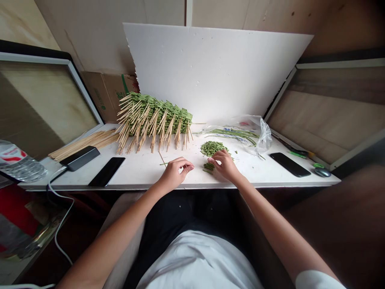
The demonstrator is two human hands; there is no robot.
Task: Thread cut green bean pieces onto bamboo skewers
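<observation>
My left hand (176,173) is closed over the table's front part, thumb and fingertips together. A thin bamboo skewer (162,157) slants out behind its knuckles, with a short green stem piece (163,163) beside or on it. My right hand (224,163) has its fingers curled in a pinch; whatever lies between the fingertips is too small to make out. Just beyond it is a heap of short cut green stem pieces (210,147), and a smaller group of cut pieces (208,167) lies under its fingers. A large stack of filled green skewers (162,114) stands behind my left hand, bare stick ends facing me.
Loose bamboo sticks (87,143), a black box-shaped device (80,157) and a phone (107,171) lie at left. A clear plastic bag (263,134) with long green stems (233,132) sits back right, near another dark phone (289,164). A white board (216,68) leans behind.
</observation>
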